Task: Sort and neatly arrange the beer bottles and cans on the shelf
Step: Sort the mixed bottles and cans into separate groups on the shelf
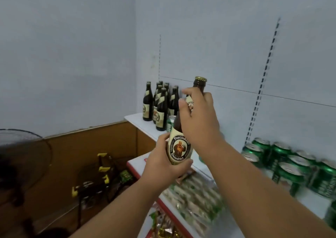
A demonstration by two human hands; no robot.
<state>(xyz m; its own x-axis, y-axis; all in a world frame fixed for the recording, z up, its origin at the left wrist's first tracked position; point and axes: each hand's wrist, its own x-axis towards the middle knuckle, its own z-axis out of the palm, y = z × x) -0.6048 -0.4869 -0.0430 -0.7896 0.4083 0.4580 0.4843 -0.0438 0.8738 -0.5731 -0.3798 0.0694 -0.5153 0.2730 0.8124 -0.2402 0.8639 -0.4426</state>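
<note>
The neck of the held bottle (180,145) is covered by the right hand (199,118). The green cans (283,157) are blurred and cut off at the right edge. Packets (196,196) on the lower shelf are too blurred to be read.

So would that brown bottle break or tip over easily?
Probably breakable: the brown bottle looks like glass. It is tall and narrow, so likely tippy once standing. Both hands grip it, left hand low, right hand near the neck, suggesting some weight.
</note>
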